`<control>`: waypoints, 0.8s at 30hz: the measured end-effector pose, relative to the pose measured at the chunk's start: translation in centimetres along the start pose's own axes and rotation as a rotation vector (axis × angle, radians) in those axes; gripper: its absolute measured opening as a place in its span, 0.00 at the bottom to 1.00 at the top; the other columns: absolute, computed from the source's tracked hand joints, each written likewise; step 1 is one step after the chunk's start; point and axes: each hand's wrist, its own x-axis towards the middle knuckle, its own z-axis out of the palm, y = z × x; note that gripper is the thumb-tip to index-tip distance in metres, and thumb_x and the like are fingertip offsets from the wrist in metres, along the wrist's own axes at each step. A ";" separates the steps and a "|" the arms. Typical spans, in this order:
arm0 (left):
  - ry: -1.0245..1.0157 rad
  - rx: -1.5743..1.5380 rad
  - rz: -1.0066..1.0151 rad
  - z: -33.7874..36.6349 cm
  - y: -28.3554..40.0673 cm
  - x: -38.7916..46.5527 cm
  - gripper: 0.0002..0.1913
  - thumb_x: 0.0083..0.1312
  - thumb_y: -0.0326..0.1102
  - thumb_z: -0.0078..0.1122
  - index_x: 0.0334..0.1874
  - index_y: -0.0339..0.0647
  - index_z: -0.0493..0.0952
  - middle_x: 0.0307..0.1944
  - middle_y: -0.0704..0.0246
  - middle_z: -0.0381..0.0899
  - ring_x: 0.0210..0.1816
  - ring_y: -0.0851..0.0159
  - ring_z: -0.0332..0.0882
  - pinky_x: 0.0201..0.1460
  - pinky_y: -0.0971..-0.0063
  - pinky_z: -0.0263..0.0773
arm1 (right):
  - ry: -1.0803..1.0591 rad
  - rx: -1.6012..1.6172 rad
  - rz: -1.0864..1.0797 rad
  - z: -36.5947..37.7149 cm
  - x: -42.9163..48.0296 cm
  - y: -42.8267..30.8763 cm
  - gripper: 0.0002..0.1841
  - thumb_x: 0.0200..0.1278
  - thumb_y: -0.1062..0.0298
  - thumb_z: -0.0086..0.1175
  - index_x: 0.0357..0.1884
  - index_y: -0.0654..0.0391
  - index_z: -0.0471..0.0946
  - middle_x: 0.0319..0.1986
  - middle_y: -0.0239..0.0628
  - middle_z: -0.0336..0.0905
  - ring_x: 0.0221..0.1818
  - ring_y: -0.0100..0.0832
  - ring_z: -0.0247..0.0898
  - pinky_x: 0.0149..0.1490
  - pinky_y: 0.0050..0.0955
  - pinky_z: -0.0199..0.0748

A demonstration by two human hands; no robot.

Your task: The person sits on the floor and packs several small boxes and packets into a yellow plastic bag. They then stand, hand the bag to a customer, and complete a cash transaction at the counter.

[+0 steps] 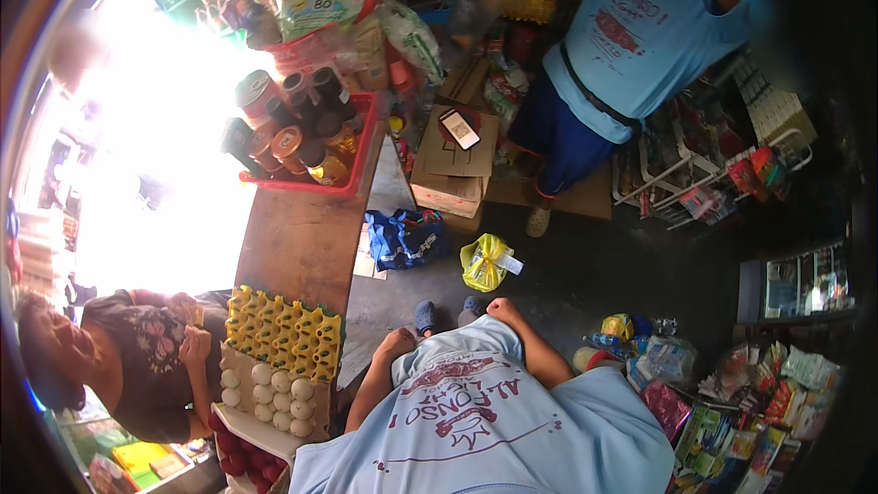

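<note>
My left hand (396, 343) hangs beside the hem of my light blue T-shirt (480, 412), its fingers curled in; whether it grips the cloth cannot be told. At the other side of the hem, my right hand (504, 311) is closed in a loose fist, and no object shows in it. On the dark floor beyond my clogs (425, 317) stand a knotted yellow plastic bag (484, 262) with a white paper slip and a blue bag (401, 239). A smartphone (459, 129) showing a printed-style code lies on a cardboard box (449, 195).
A wooden counter (295, 233) at left bears a red basket (363, 151) of jars and egg trays (285, 333). A person (154, 357) is behind it. Another person (610, 34) stands near a wire rack (686, 178). Packaged goods (741, 418) are piled at right.
</note>
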 end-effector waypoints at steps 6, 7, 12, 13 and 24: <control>-0.084 0.120 0.165 -0.7 -1.8 3.3 0.12 0.57 0.42 0.63 0.36 0.43 0.85 0.45 0.57 0.84 0.49 0.55 0.82 0.52 0.66 0.75 | -0.040 0.170 0.070 0.5 -3.5 1.4 0.15 0.52 0.57 0.65 0.35 0.58 0.83 0.31 0.41 0.85 0.34 0.30 0.81 0.42 0.33 0.78; -0.095 0.135 0.201 -0.9 -1.8 3.9 0.12 0.57 0.42 0.62 0.35 0.42 0.85 0.45 0.56 0.83 0.49 0.55 0.82 0.52 0.65 0.75 | -0.032 0.199 0.087 0.7 -4.0 2.0 0.15 0.52 0.56 0.66 0.35 0.58 0.83 0.31 0.41 0.85 0.34 0.31 0.81 0.42 0.33 0.77; -0.084 0.324 0.406 -0.7 -1.2 5.7 0.10 0.58 0.38 0.57 0.33 0.41 0.84 0.40 0.57 0.83 0.43 0.55 0.81 0.46 0.66 0.75 | 0.127 0.201 -0.016 2.1 -6.4 8.0 0.14 0.51 0.56 0.66 0.34 0.56 0.83 0.30 0.41 0.84 0.34 0.34 0.81 0.41 0.35 0.77; -0.050 0.394 0.456 -0.5 -1.7 6.2 0.11 0.58 0.38 0.56 0.33 0.40 0.84 0.41 0.58 0.83 0.43 0.56 0.81 0.46 0.66 0.76 | 0.126 0.168 -0.096 2.0 -4.9 7.6 0.14 0.51 0.56 0.66 0.34 0.56 0.83 0.30 0.41 0.84 0.34 0.35 0.81 0.41 0.35 0.77; -0.114 0.672 0.452 1.3 0.9 8.7 0.14 0.59 0.38 0.54 0.37 0.37 0.85 0.41 0.55 0.85 0.45 0.53 0.83 0.48 0.61 0.76 | -0.036 -0.073 0.153 -5.1 -5.8 5.1 0.12 0.52 0.59 0.62 0.32 0.58 0.84 0.33 0.43 0.86 0.38 0.38 0.83 0.45 0.35 0.78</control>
